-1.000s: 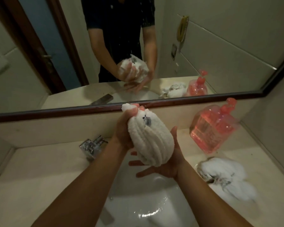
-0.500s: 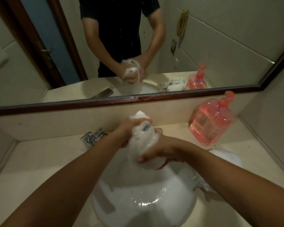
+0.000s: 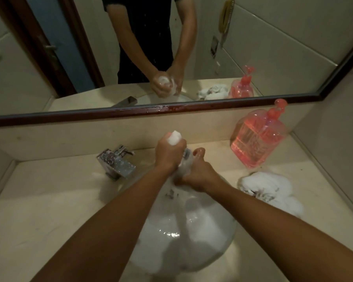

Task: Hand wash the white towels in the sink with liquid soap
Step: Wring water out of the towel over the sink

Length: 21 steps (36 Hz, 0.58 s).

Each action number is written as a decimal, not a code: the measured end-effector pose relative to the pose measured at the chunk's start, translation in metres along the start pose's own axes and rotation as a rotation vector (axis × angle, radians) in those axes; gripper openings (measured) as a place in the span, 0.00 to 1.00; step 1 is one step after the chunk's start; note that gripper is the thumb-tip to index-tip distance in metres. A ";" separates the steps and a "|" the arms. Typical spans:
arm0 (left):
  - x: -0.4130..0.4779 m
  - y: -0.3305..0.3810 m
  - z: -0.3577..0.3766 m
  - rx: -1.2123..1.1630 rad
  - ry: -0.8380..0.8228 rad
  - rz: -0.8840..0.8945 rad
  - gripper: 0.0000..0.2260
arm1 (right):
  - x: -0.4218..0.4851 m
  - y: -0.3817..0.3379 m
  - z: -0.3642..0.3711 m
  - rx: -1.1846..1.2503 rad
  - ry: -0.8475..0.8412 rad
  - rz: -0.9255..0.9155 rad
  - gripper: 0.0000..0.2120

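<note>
Above the white sink (image 3: pixel 212 231), both my hands wring a rolled white towel (image 3: pixel 174 137). My left hand (image 3: pixel 167 153) grips its upper part, and a white end sticks out above the fist. Just below, my right hand (image 3: pixel 198 171) grips the lower part, which is mostly hidden by the fingers. A second white towel (image 3: pixel 267 190) lies crumpled on the counter to the right of the sink. The pink liquid soap bottle (image 3: pixel 259 139) with a pump stands behind that towel, near the wall.
A chrome faucet (image 3: pixel 115 161) sits at the sink's back left. The beige counter (image 3: pixel 39 210) runs left and right of the basin. A framed mirror (image 3: pixel 171 109) hangs above the backsplash and reflects a person with the towel. A tiled wall closes the right side.
My right hand went from lying open under the towel to gripping its lower part. Both hands and the towel have come down closer to the sink, and the towel is squeezed thinner.
</note>
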<state>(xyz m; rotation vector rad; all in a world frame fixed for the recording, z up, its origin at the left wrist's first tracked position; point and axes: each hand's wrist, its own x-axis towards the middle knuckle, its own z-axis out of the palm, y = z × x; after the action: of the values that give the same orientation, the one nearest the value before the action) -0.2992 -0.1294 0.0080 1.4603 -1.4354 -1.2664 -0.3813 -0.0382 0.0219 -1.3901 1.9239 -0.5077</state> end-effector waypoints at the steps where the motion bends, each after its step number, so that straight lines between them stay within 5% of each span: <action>1: 0.000 0.003 -0.001 -0.035 0.015 0.016 0.13 | 0.001 -0.001 -0.004 0.021 0.004 0.003 0.40; 7: 0.005 0.020 -0.011 -0.332 0.194 -0.117 0.06 | -0.003 -0.004 -0.031 0.039 0.069 -0.228 0.34; 11: 0.001 0.031 -0.015 -0.635 0.229 -0.331 0.15 | 0.003 -0.005 -0.024 -0.203 0.177 -0.296 0.65; 14: -0.004 0.039 -0.016 -0.622 0.221 -0.349 0.23 | 0.001 -0.009 -0.015 -0.300 0.239 -0.256 0.71; 16: -0.007 0.046 -0.021 -0.594 0.148 -0.351 0.28 | 0.000 -0.011 -0.015 -0.242 0.244 -0.208 0.69; 19: -0.009 0.061 -0.040 -0.601 -0.238 -0.326 0.36 | 0.001 -0.017 -0.029 0.134 0.182 -0.149 0.54; 21: -0.009 0.063 -0.057 -0.604 -0.362 -0.240 0.26 | -0.002 -0.018 -0.040 0.451 0.112 -0.182 0.41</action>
<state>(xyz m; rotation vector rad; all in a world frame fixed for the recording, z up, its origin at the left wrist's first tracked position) -0.2608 -0.1366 0.0840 1.0390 -0.9622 -1.9825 -0.3987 -0.0462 0.0616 -1.2603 1.6365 -1.0550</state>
